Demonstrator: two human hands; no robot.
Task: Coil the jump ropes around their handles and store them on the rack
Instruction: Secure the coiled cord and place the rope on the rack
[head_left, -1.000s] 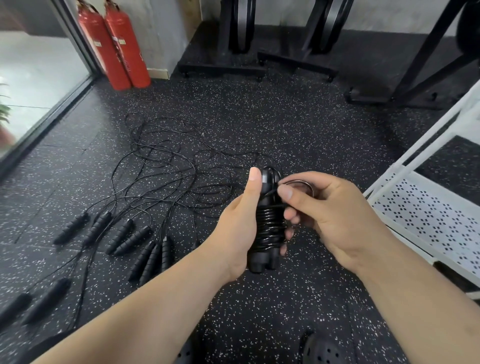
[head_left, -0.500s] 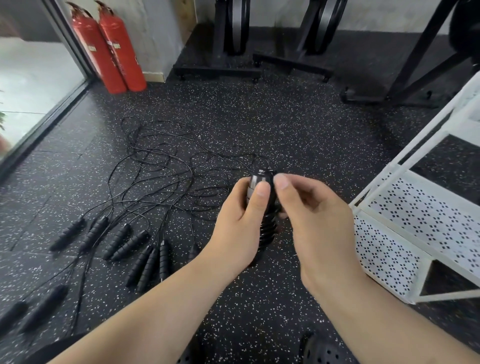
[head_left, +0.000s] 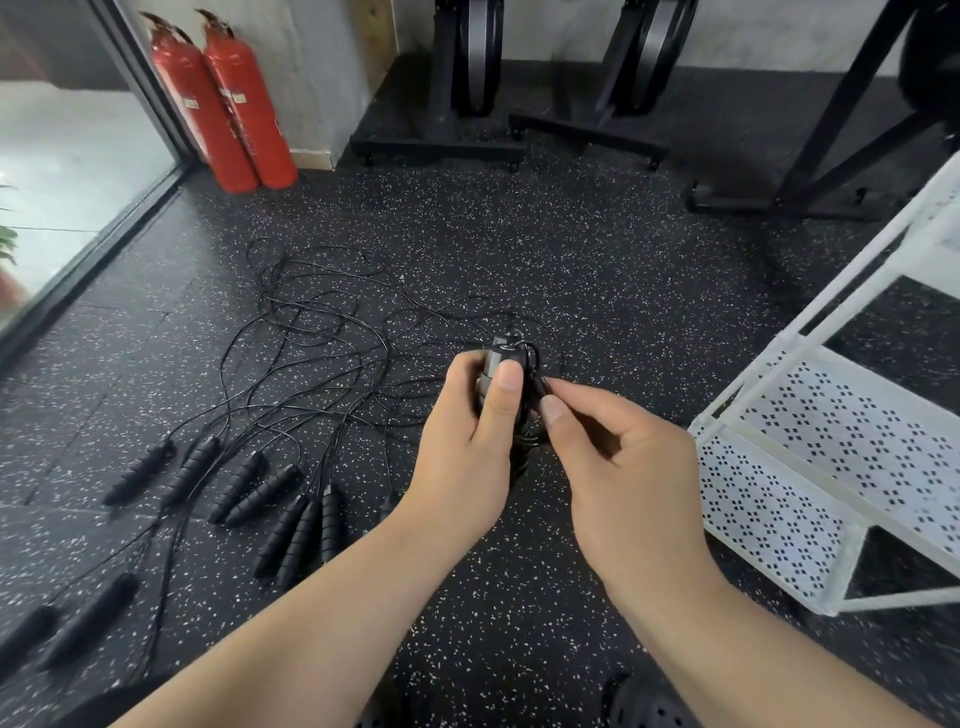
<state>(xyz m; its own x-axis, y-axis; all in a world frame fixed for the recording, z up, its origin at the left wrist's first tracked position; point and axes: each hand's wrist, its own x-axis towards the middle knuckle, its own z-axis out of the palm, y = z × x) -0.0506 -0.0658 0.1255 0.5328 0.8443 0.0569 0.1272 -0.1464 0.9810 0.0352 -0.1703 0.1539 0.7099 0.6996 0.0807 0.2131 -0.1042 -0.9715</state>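
Jump rope (head_left: 503, 358), where? — A
Mid-frame, off the floor, held roughly upright in front of the person. Its paired handles (head_left: 491, 364) are together, with the cord (head_left: 524, 441) wound round them. — B
Left hand (head_left: 467, 447)? — A
Grips the paired handles, fingers curled behind, thumb (head_left: 508, 384) pressed flat on the front. — B
Right hand (head_left: 623, 467)? — A
Thumb and index pinch a bit of cord just beside the handle tops; other fingers are curled under. Can't tell if it's the cord's end or a loop. — B
Rack (head_left: 810, 467)? — A
White, perforated shelves, on the right. Near the right hand, not touching. — B
Other ropes? — A
Loose ropes (head_left: 311, 332) tangled on the speckled black floor (head_left: 597, 249), left of the hands. Loose handles (head_left: 291, 514) lie in a rough row nearer the person. — B
Background? — A
Two red fire extinguishers (head_left: 223, 114) beside the glass door (head_left: 78, 171) at far left, black equipment stands (head_left: 457, 83) along the wall. — B
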